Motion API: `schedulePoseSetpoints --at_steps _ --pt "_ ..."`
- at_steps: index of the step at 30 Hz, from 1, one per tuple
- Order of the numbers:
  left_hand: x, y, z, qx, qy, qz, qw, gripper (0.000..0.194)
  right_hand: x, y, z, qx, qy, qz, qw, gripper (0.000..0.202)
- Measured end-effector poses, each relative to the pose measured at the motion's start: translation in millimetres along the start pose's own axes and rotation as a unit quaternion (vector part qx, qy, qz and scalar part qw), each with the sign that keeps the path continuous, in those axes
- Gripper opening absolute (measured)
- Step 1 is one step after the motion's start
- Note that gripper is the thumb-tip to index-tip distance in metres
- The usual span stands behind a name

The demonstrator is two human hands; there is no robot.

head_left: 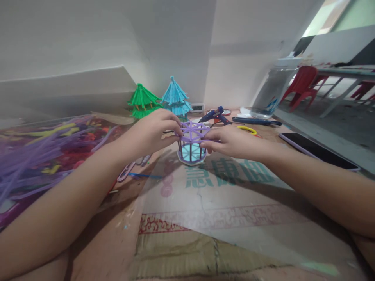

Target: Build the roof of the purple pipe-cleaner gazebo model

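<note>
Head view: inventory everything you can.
Frame model: 1, mostly purple, centre
Tiered models: 2, green and light blue, back left
Display: 1, white, by wall
Glue gun: 1, blue, behind frame
Fuzzy strips: many, mostly purple, left
Ring: 1, yellow, right of centre
Long tool: 1, navy, right
Phone: 1, black screen, right
Container: 1, clear, back right
Chairs: at least 2, red, far right
Printed sheet: 1, pale, foreground
Left hand: 1, bare, frame's left
Right hand: 1, bare, frame's right
</note>
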State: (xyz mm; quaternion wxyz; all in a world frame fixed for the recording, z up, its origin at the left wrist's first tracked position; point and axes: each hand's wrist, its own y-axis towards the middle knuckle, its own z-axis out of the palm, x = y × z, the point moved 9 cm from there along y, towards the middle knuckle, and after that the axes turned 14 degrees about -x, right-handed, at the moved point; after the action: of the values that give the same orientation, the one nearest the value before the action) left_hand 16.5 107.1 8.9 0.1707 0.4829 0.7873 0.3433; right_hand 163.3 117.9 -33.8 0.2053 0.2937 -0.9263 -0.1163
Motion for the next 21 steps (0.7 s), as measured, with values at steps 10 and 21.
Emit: schedulePoseSetpoints --at_steps 10,21 --pt "-25 2 7.9 -0.024 0.005 0.003 1.0 0.016 2 2 -2 -0.012 0.024 0.002 1.0 0.033" --pt "-22 0 12.6 -0.04 -0.018 -0.005 0.999 0.01 -15 4 -24 -0.015 -0.013 -0.006 1.0 0.018"
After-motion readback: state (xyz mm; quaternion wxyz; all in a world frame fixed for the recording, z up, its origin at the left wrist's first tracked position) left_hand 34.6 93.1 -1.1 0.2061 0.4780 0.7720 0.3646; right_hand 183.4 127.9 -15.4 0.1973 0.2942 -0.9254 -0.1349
